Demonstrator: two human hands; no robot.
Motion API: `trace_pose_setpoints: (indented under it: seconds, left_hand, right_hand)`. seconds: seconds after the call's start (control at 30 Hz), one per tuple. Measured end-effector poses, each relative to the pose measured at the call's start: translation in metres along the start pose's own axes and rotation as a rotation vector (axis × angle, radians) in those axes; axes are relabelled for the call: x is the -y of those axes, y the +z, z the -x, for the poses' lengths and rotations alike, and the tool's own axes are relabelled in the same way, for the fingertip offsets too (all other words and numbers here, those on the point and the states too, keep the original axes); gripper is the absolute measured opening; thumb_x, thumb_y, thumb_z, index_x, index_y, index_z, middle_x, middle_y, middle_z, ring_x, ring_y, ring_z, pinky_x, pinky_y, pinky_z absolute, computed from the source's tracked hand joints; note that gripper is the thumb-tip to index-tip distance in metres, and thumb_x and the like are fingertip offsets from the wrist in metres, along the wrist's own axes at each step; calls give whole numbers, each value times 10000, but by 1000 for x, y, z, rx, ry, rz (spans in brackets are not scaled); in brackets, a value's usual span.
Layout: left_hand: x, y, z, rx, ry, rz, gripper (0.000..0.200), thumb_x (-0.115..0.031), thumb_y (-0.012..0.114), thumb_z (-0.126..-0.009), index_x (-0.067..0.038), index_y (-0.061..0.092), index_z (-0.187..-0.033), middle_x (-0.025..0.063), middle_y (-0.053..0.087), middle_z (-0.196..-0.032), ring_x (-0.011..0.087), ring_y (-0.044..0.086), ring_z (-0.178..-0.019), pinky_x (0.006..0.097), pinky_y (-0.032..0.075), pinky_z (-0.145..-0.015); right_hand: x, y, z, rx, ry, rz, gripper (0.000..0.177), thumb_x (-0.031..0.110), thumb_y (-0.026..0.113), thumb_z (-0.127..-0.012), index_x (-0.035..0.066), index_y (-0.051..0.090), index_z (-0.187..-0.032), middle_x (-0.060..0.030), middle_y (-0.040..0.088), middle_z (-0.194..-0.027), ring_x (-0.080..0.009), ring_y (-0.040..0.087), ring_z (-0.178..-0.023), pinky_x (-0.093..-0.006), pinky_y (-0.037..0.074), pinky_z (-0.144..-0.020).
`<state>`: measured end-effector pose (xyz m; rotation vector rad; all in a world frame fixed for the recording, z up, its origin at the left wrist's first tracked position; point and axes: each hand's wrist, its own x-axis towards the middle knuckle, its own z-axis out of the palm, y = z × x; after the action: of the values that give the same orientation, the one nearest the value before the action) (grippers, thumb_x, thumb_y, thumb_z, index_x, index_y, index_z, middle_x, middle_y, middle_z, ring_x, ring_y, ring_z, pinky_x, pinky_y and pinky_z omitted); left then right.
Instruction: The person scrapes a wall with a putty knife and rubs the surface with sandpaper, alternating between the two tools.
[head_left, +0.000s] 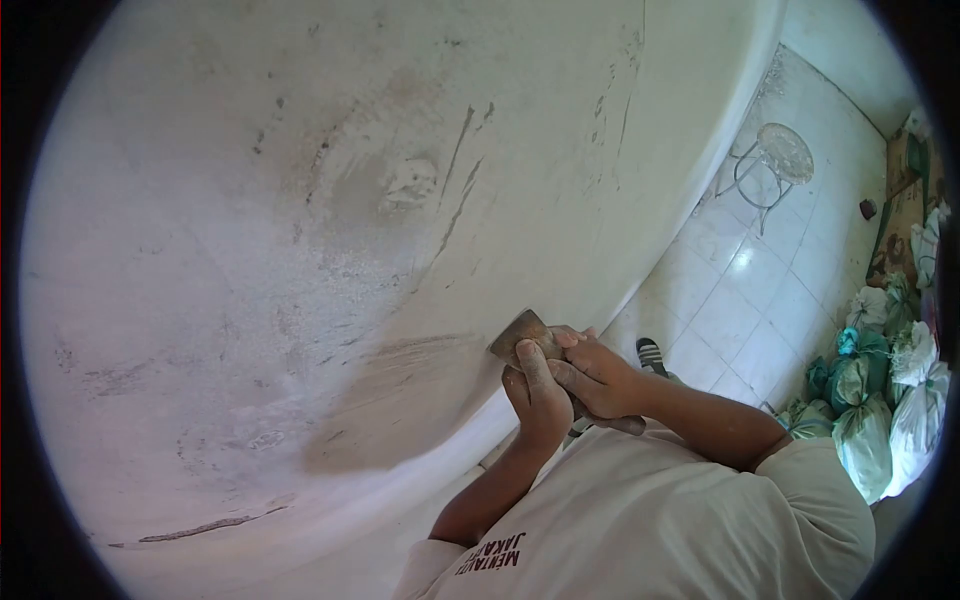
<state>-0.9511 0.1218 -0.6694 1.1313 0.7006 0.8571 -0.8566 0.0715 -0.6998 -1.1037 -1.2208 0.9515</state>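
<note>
A scraper with a broad, worn blade (523,336) stands against the pale, stained wall (300,260), its edge at the surface. My left hand (541,392) is closed round it, with the thumb pressed on the blade's base. From the right, my right hand (592,374) grips the same tool, its fingers next to those of my left hand. Part of the handle sticks out below both hands. Dark scratches and rough patches mark the wall above and to the left of the blade.
A round stool (785,153) with metal legs stands on the tiled floor (757,275) at the upper right. Tied plastic bags (862,435) and cardboard boxes (900,225) line the far right. A striped sandal (650,355) shows just beyond my right forearm.
</note>
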Motion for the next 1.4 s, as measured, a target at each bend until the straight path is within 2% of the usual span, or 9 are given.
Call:
trace_pose_setpoints:
  seconds: [0.2, 0.3, 0.4, 0.6, 0.8, 0.97, 1.07, 1.17, 1.4]
  left_hand:
    - [2, 1, 3, -29, -65, 8, 443, -289, 302, -1040, 51, 538, -883, 141, 598, -889, 261, 615, -850, 454, 506, -916]
    - [3, 2, 3, -34, -51, -21, 452, -297, 298, -1041, 49, 543, -884, 141, 604, -889, 261, 619, -851, 443, 505, -910]
    - [12, -2, 0, -11, -18, -56, 454, -301, 296, -1042, 46, 546, -888, 140, 607, -889, 262, 621, -852, 435, 506, -900]
    - [13, -1, 2, -11, 1, -21, 437, -294, 299, -1039, 41, 536, -890, 137, 603, -876, 259, 619, -844, 446, 505, -905]
    - [21, -6, -3, -1, 58, -130, 526, -413, 279, -1036, 21, 521, -862, 160, 602, -868, 268, 604, -837, 481, 516, -872]
    - [-12, 5, -6, -8, 98, -36, 552, -445, 299, -1029, 26, 529, -856, 161, 610, -866, 269, 612, -841, 464, 522, -856]
    - [-10, 1, 10, -85, -124, -119, 472, -321, 304, -1041, 33, 565, -868, 133, 625, -869, 219, 609, -839, 362, 512, -847]
    - [-7, -7, 10, -10, -106, -118, 548, -411, 281, -1039, 31, 561, -877, 141, 628, -855, 238, 629, -853, 416, 526, -855]
    - [-3, -7, 4, -18, -47, -58, 467, -308, 323, -1044, 41, 581, -873, 133, 637, -855, 220, 627, -824, 347, 516, -808]
  right_hand:
    - [-11, 1, 9, 54, 67, 39, 278, 239, 434, -996, -15, 547, -992, -164, 542, -998, -302, 495, -963, -424, 356, -870]
    - [-24, -1, 7, 93, 63, 18, 264, 229, 437, -992, -9, 546, -963, -162, 544, -1000, -304, 495, -958, -423, 356, -863]
    - [-14, 3, 6, -73, -34, 83, 307, 244, 434, -988, -38, 553, -976, -216, 556, -994, -356, 527, -935, -439, 373, -850]
    - [-14, -7, 8, 102, 96, 54, 316, 253, 421, -986, -34, 547, -1026, -216, 530, -1095, -362, 496, -1041, -457, 339, -935]
    - [-23, 3, 4, -63, -67, 120, 307, 253, 420, -977, -19, 556, -1026, -203, 549, -1053, -351, 514, -998, -463, 350, -889]
    - [1, -6, -4, 109, 7, 156, 315, 266, 408, -981, -2, 537, -1084, -190, 537, -1081, -353, 501, -1034, -452, 333, -928]
    - [9, 6, 6, 25, 52, 141, 306, 261, 408, -985, -2, 538, -1069, -186, 539, -1066, -353, 500, -1028, -442, 335, -930]
    - [20, 8, 9, 3, 86, 87, 291, 243, 404, -993, -8, 539, -1054, -173, 538, -1047, -342, 496, -1014, -443, 339, -920]
    - [1, 9, 6, -20, 21, 42, 287, 250, 384, -998, 38, 577, -1006, -145, 513, -1025, -309, 478, -937, -451, 309, -869]
